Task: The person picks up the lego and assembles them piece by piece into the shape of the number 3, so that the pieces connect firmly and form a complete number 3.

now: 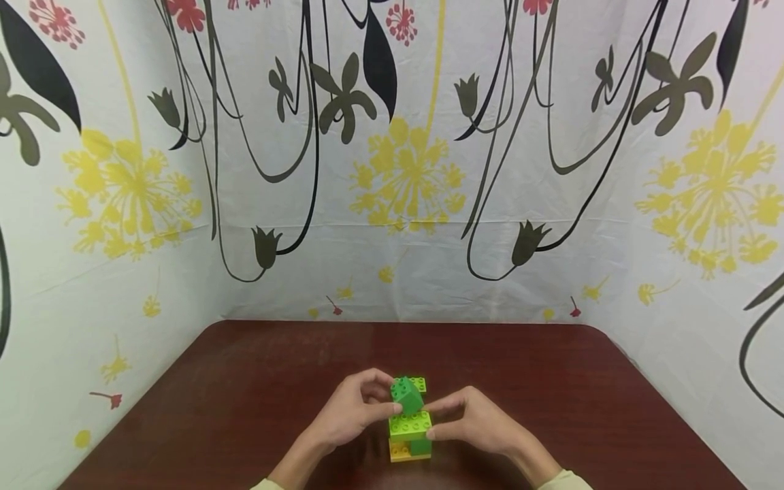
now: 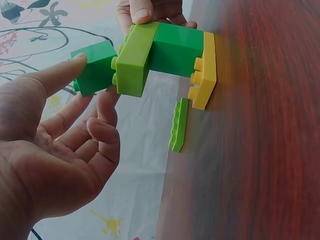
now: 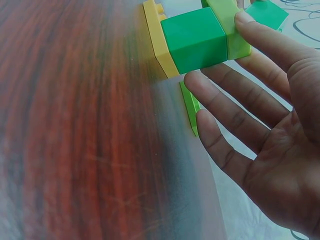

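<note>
My left hand [image 1: 346,414] pinches a dark green brick [image 2: 97,67] between thumb and fingers. The brick is tilted, right at the studs of a lime brick [image 1: 410,427]. That lime brick tops a stack: under it is a larger green block [image 2: 176,49], which stands on a yellow plate [image 2: 205,75] with some studs showing. From the other side my right hand [image 1: 480,422] grips the lime brick, thumb on its near face; its lower fingers [image 3: 220,130] are spread loosely beside the stack.
A thin lime plate [image 2: 179,125] with studs lies on the dark red-brown table [image 1: 275,367] beyond the stack. White cloth [image 1: 398,272] with printed flowers and stems hangs round the table's back and sides.
</note>
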Action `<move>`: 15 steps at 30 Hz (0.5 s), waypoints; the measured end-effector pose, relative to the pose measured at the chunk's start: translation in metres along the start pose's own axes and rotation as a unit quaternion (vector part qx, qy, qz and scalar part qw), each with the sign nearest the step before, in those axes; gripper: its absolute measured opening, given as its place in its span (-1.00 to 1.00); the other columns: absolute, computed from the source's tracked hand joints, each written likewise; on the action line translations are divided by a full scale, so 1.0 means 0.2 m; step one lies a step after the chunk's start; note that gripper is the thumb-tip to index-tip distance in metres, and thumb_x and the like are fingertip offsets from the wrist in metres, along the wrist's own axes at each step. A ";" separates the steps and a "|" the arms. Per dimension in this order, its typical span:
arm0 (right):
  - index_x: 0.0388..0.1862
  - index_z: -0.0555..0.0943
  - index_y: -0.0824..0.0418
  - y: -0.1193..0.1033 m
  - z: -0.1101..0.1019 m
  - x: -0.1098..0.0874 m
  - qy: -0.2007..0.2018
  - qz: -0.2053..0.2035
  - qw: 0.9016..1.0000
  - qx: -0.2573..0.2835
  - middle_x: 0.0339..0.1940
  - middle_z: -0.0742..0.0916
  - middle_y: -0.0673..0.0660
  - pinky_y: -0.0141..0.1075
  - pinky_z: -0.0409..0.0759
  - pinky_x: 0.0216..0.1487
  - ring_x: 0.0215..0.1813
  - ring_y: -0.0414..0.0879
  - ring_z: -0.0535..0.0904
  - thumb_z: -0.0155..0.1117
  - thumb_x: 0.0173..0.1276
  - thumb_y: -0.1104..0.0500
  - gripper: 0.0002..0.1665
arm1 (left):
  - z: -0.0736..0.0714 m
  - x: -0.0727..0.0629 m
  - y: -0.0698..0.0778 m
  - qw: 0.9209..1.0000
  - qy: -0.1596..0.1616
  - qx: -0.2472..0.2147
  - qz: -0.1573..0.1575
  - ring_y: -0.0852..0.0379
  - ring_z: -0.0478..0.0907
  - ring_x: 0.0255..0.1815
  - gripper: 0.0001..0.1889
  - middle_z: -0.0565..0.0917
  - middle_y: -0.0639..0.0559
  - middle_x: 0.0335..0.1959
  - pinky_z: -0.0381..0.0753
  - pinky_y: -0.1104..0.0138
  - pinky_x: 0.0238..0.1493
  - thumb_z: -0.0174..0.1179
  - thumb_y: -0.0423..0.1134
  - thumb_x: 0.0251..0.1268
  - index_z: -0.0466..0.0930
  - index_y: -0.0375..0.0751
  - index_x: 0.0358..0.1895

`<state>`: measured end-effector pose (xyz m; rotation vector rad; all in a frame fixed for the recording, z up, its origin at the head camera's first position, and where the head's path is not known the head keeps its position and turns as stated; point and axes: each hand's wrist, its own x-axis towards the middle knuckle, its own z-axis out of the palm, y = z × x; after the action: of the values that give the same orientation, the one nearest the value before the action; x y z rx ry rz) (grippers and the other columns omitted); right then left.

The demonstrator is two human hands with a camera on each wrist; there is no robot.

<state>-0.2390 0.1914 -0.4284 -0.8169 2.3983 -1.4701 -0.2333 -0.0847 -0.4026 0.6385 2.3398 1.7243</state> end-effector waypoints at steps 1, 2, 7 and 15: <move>0.09 0.82 0.12 0.00 0.00 0.00 0.000 0.001 1.000 0.001 -0.01 0.87 0.05 -0.38 0.71 0.00 0.03 -0.25 0.76 0.57 0.34 0.08 -0.63 | 0.00 0.00 0.00 1.000 -0.002 -0.001 0.000 0.13 0.68 -0.22 -0.64 0.78 -0.03 -0.17 0.66 0.28 -0.22 0.43 -0.22 0.37 0.64 -0.28 0.14; 0.09 0.82 0.12 0.00 0.00 0.00 -0.001 0.003 1.000 0.004 -0.01 0.87 0.05 -0.38 0.71 -0.01 0.03 -0.25 0.76 0.57 0.34 0.08 -0.64 | 0.00 0.00 0.00 1.000 -0.003 0.000 0.001 0.13 0.68 -0.22 -0.64 0.78 -0.02 -0.16 0.66 0.28 -0.22 0.43 -0.22 0.36 0.64 -0.28 0.14; 0.09 0.83 0.09 0.00 0.00 0.00 0.000 0.003 1.000 0.008 0.00 0.87 0.04 -0.39 0.70 0.00 0.04 -0.25 0.76 0.57 0.34 0.08 -0.65 | 0.00 0.00 0.00 1.000 -0.003 0.010 0.009 0.13 0.68 -0.24 -0.65 0.77 -0.02 -0.18 0.66 0.27 -0.23 0.45 -0.19 0.34 0.65 -0.25 0.10; 0.08 0.83 0.06 0.01 0.00 0.00 -0.003 0.000 1.000 0.017 -0.01 0.87 0.03 -0.38 0.70 0.00 0.05 -0.24 0.76 0.55 0.36 0.10 -0.67 | 0.00 -0.01 0.01 0.999 -0.006 0.036 0.021 0.09 0.69 -0.23 -0.66 0.77 -0.01 -0.16 0.65 0.27 -0.24 0.46 -0.14 0.33 0.67 -0.19 0.07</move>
<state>-0.2399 0.1918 -0.4309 -0.8118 2.3617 -1.5032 -0.2312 -0.0844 -0.4002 0.7124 2.4064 1.6541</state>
